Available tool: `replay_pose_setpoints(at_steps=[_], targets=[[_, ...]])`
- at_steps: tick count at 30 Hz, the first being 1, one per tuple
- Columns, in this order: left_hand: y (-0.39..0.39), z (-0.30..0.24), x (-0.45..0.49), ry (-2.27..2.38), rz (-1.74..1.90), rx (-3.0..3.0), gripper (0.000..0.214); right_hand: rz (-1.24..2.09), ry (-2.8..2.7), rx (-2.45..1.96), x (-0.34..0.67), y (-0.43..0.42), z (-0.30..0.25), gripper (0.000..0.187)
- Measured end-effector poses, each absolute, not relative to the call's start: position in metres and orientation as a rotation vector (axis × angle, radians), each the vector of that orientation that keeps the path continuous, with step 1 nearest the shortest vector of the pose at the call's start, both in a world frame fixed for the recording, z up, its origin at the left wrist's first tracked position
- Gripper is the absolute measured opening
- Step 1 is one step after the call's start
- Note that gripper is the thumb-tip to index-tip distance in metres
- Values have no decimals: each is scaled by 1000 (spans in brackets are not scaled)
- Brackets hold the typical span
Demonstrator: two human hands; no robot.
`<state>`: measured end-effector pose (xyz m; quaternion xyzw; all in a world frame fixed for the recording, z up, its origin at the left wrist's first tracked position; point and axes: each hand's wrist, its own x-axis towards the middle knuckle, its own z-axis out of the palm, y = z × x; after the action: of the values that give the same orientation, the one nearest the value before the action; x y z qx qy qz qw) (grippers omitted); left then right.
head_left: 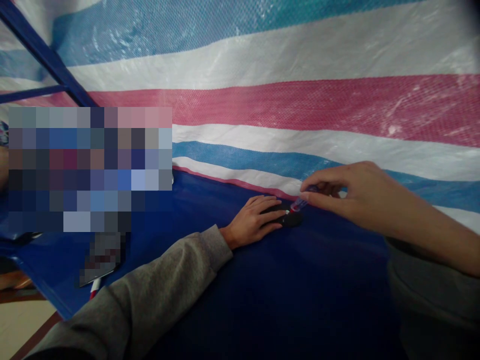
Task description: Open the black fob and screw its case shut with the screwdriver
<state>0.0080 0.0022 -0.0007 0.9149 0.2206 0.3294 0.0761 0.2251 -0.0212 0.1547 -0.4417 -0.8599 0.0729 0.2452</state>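
My left hand (257, 221) rests on the blue surface with its fingers and thumb around a small black rounded object (293, 219), which looks like a computer mouse. The hand covers much of that object. My right hand (343, 192) pinches a small screwdriver (299, 204) with a clear purplish handle and a red lower part. It leans over the black object, its lower end at the object's top. Whether the tip touches a screw is too small to tell.
A dark blue sheet (300, 290) covers the work surface. Behind it hangs a striped plastic tarp (262, 105), close to my hands. On the left lie a flat dark device (103, 257), partly pixelated, and a red and white stick-like thing (95, 287). A blue frame bar (45, 57) crosses the upper left.
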Motion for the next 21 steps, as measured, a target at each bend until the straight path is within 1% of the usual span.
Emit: replay_pose_setpoints(at_steps=[6, 12, 21], targets=[[1, 3, 8, 646, 1047, 2687, 35, 205, -2327, -1241, 233, -27, 136, 22], [1, 4, 6, 637, 1189, 2629, 21, 281, -2301, -1338, 227, -33, 144, 24], [0, 4, 5, 670, 1178, 2601, 17, 279, -2274, -1337, 226, -37, 148, 24]])
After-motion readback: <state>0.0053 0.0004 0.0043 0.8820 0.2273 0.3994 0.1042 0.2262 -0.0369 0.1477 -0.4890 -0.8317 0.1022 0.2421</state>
